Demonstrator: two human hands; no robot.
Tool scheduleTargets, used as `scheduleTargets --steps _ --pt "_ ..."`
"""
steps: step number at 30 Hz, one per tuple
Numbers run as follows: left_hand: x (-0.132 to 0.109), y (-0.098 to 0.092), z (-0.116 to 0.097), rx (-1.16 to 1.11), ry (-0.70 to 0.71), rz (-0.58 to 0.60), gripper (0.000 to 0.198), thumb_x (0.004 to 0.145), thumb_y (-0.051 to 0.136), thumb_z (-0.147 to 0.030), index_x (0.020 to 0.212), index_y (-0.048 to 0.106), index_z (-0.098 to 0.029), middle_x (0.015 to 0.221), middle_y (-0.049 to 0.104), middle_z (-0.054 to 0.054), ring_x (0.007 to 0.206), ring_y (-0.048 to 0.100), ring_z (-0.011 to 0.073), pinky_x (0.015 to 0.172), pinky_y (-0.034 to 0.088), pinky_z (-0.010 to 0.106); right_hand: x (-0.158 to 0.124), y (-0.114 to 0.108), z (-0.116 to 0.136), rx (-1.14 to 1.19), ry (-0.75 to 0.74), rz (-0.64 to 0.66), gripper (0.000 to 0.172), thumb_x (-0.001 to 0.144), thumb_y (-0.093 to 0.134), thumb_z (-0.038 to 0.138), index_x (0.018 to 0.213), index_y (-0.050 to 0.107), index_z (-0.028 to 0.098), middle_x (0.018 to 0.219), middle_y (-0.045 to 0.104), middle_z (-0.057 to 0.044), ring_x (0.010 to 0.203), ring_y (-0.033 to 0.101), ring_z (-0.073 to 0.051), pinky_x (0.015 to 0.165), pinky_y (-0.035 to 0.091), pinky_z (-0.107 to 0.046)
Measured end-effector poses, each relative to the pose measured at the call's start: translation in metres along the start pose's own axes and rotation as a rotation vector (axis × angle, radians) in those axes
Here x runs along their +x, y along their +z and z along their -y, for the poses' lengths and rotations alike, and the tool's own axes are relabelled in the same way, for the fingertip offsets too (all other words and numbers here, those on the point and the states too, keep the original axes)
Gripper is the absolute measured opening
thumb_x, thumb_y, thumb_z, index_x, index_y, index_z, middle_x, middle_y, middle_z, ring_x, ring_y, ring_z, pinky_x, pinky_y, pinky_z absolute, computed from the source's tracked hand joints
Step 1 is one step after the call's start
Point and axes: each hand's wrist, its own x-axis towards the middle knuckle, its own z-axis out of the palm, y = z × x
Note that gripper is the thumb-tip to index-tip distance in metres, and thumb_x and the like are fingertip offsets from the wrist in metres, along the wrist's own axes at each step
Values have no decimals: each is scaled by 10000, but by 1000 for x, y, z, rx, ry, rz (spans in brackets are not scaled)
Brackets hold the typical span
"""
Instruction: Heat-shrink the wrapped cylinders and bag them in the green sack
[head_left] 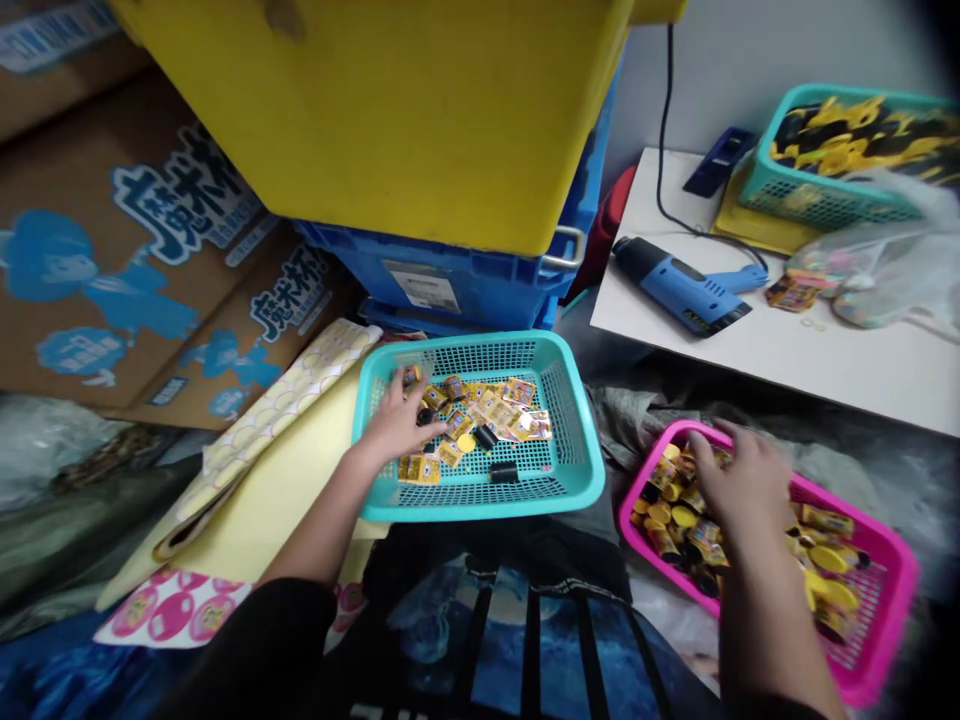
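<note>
Fingers (397, 388): left hand (394, 425) grip I can't tell, right hand (748, 485) spread; snagging pink basket (900, 590) could spill its pieces (684, 516)

The person's left hand (396, 418) reaches into a turquoise basket (480, 514) containing small cylinders (454, 388) and flat yellow labels (519, 391). The right hand (746, 480), blurred, is over a pink basket (892, 605) of yellow-capped pieces (834, 558). A blue heat gun (679, 285) lies on the white desk (862, 360); cardboard boxes (82, 160) stand beside a yellow bin (412, 120).
</note>
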Motion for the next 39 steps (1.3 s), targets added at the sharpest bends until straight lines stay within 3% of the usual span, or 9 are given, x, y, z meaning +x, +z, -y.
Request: scheduleTargets --steps 3,8,13,17,22,26,32,35,39 --pt "3 4 -4 53 18 -1 877 739 666 -583 1475 348 -228 1568 172 189 1394 294 441 1091 312 500 0 21 99 155 -275 130 551 843 480 486 1241 564 114 1244 499 -171 1198 443 -277 1119 276 -486" --pt "23 -10 -6 156 29 39 856 707 666 -584 1440 403 -228 1466 337 213 1208 508 428 975 414 498 -9 92 235 264 -702 583 410 897 562 457 1125 589 116 1102 546 -98 1026 519 -120 980 471 -329" --pt "34 -9 -17 289 29 78 572 726 617 -464 1240 607 -211 1388 445 202 1118 551 416 890 454 506 -16 142 285 293 -783 666 376 928 534 409 943 576 37 910 542 -55 899 536 -88 845 510 -235" --pt "29 -5 -22 373 64 76 545 778 548 -495 1246 596 -220 1324 489 186 1099 561 387 881 460 479 -20 125 290 273 -735 630 343 916 557 370 897 571 28 894 540 -50 912 540 -100 856 512 -245" --pt "32 -5 -17 451 64 98 497 829 483 -428 1231 592 -158 1320 456 226 1008 603 386 825 478 463 -7 42 233 264 -675 487 347 902 568 288 1222 550 156 1184 505 -92 1105 490 -124 1036 457 -321" --pt "38 1 -17 496 55 121 506 847 485 -467 1261 583 -193 1344 427 224 1008 594 409 802 476 466 -4 -23 108 141 -271 283 447 884 577 234 1303 479 109 1258 455 -110 1208 439 -172 1100 396 -407" --pt "38 1 -8 552 64 101 430 892 450 -452 1229 593 -228 1351 455 147 984 613 310 868 473 404 -18 -71 -71 -102 340 236 419 921 549 363 1229 528 81 1190 505 -119 1161 488 -168 1061 434 -412" --pt "34 2 2 457 141 -34 444 913 347 -505 1178 596 -250 1317 469 119 1100 566 317 930 461 415 -18 -91 -95 -148 478 108 454 947 497 393 1286 498 90 1241 480 -131 1211 462 -183 1097 398 -441" --pt "24 6 7 115 39 -61 405 811 481 -558 1045 623 -259 1284 469 104 1165 517 376 986 427 531 -3 -89 -56 -31 318 98 453 957 467 382 1315 487 105 1254 493 -129 1101 527 -154 1054 434 -405"
